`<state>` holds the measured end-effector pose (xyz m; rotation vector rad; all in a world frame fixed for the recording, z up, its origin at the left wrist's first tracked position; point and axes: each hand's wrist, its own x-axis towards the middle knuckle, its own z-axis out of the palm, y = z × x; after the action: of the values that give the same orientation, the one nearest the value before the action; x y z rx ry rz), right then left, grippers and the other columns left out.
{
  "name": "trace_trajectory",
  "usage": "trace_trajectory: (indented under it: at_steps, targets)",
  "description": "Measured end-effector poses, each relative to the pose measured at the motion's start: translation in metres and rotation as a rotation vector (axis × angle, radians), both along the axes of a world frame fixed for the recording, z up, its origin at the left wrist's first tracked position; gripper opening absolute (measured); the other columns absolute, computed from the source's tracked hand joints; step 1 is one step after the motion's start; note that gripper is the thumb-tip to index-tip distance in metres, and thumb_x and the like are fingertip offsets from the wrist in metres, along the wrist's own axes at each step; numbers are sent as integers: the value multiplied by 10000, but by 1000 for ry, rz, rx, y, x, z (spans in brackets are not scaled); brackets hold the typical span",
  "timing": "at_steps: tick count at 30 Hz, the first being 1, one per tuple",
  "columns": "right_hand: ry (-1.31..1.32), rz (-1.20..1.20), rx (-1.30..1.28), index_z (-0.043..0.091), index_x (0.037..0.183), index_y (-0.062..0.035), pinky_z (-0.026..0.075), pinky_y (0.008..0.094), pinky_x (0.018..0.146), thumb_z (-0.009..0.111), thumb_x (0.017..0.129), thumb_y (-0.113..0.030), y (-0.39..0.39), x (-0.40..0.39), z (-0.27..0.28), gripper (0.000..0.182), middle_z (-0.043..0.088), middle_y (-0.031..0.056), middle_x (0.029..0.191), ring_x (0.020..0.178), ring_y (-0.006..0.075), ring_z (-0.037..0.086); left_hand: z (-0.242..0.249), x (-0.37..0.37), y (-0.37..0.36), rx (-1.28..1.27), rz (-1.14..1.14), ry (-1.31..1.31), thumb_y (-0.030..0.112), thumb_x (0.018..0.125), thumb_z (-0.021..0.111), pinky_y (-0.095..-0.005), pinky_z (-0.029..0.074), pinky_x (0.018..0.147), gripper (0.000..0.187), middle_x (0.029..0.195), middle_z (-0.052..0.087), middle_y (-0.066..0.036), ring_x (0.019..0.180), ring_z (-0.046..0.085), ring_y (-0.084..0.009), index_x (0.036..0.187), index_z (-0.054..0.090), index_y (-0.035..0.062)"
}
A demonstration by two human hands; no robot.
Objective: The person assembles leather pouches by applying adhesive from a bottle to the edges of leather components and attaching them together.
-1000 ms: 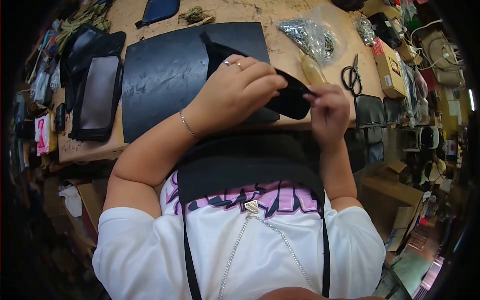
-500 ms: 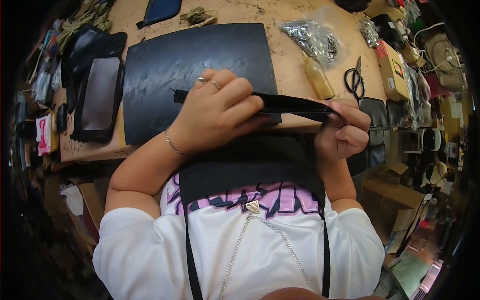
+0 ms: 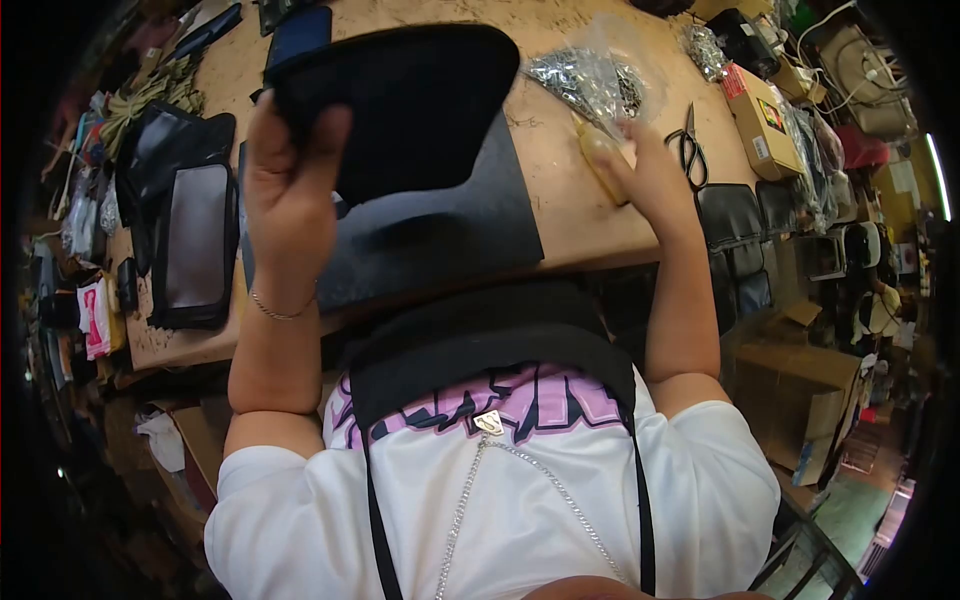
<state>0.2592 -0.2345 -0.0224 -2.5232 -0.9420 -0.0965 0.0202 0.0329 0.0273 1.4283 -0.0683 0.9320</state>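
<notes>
My left hand [image 3: 290,195] is raised over the left of the bench, thumb and fingers closed on the edge of a flat black zip pouch [image 3: 415,110]. The pouch is tilted up, its broad dark face towards me, above a black cutting mat [image 3: 450,235]. At the right, my right hand [image 3: 655,185], slightly blurred, is closed around a yellowish bottle [image 3: 602,172] that leans on the bench. Parts of its fingers are hidden behind the bottle. A clear plastic bag of small metal parts [image 3: 585,80] lies just beyond it.
Black-handled scissors [image 3: 690,150] lie right of the bottle, near a cardboard box [image 3: 762,120]. Black pouches with a clear window [image 3: 200,235] are stacked at the left. A blue pouch [image 3: 300,40] lies at the back. The wooden bench [image 3: 585,240] has its front edge before me.
Both hands held the black piece edge-on together. The right hand has let go and moved to the bottle, while the left has lifted the piece up and left, turning its face towards me.
</notes>
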Motion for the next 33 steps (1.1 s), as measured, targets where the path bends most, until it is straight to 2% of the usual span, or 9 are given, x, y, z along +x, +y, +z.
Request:
trace_trajectory:
  at_steps: [4,7,10,17,18,21,22,26,33]
  targets:
    - [-17,118,-19,460,1422,-63,526,410,890,818,743,-180,-25,10,-43,777,591,206,1275,1076,369,627,-8,-10,-6,-310,-345,-86,-36,954,540,-363,356,1129,581,1455,475,-144,1345,464,-234,1489,329,45]
    - [491,-3,403,470,1417,-89,572,358,724,837,707,-205,-31,-4,9,809,599,161,1203,1001,317,646,-19,-17,-12,-240,-445,75,1,915,602,-366,252,1174,714,1521,374,-132,1424,337,-228,1530,242,38]
    - [927,502,969,470,1412,-86,556,293,645,851,695,-268,-56,-4,60,833,587,121,1152,971,233,633,-17,-12,-25,-180,-441,171,54,888,692,-331,257,1159,750,1504,389,-115,1403,352,-196,1510,274,28]
    - [-267,117,404,460,1370,-73,516,361,920,843,658,-186,-48,-30,145,816,608,157,1181,1080,238,595,-7,-5,-37,163,-365,267,89,876,734,-311,280,1125,668,1386,480,-86,1326,406,-172,1437,378,22]
    - [118,413,946,508,1278,-61,498,351,942,818,717,-129,-50,-31,139,644,619,166,1176,1095,238,592,-10,-3,-39,189,-350,225,89,875,734,-309,279,1125,668,1381,483,-88,1326,408,-175,1437,379,21]
    - [339,372,1117,506,1258,-68,507,374,953,790,750,-85,-50,-35,142,582,618,164,1185,1084,245,597,-12,-3,-43,200,-347,214,89,879,728,-313,284,1126,662,1379,488,-96,1325,415,-185,1437,381,15]
    - [-173,173,832,468,1274,-79,530,401,932,816,776,-179,-41,-28,133,616,597,226,1228,1092,281,610,-12,-4,-45,193,-355,226,89,881,724,-316,288,1127,659,1381,489,-99,1325,418,-189,1438,381,12]
    - [216,636,1180,416,1278,-91,523,403,908,858,766,-300,-19,-53,130,708,596,326,1206,1127,348,615,-6,-7,-49,225,-375,261,91,884,720,-329,306,1126,643,1381,491,-112,1316,432,-196,1428,389,0]
    - [100,393,1047,463,1231,-26,525,401,891,846,744,-331,-1,-86,117,690,654,216,1053,1045,332,654,-21,-3,-50,344,-237,268,172,866,742,-358,408,1003,580,1205,567,-149,1126,542,-272,1346,464,2]
